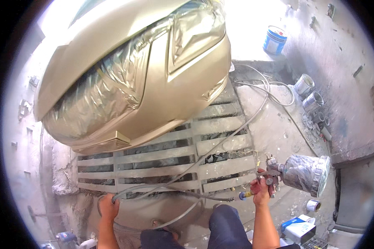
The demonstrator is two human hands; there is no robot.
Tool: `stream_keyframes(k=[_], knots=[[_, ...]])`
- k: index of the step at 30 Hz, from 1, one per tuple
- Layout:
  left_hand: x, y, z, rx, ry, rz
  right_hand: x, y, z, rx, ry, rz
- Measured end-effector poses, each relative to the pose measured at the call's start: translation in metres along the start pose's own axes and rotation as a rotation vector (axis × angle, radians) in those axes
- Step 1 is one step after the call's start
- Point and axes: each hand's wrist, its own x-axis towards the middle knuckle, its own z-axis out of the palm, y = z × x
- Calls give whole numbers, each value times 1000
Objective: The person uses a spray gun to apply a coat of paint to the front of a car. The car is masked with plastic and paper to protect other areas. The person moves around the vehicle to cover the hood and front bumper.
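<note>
My right hand [260, 190] is wrapped round a paint spray gun [301, 173] with a large silvery cup, smeared with paint, tipped out to the right. A blue and yellow fitting joins the gun's lower end to a grey air hose [220, 145]. Lower left, my left hand [108, 206] is closed on a loop of that hose. From there the hose runs across the floor grating toward the upper right. Ahead stands a car body [195, 89] in gold paint, its front openings masked with crinkled plastic film [112, 91].
Under the car lies a slatted concrete grating [220, 124] with dark gaps. Used paint cans [313, 101] line the right wall, and a blue and white bucket [275, 40] stands farther back. A blue and white box [298, 229] sits by my right forearm. A small tin [313, 205] stands near the cup.
</note>
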Motion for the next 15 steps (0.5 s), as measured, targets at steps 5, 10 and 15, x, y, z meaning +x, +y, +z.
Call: stream_keyframes(k=[5,10,15], knots=[[-31,60,-75,-176,-50,-115,-34,-112,7,22,97,-95],[-80,112,-146,-307,-28,-220,-60,-215,1,57,88,-85],[-118,160,-191,-493,-163,-333,-77,-282,-11,-48,-8,-99]])
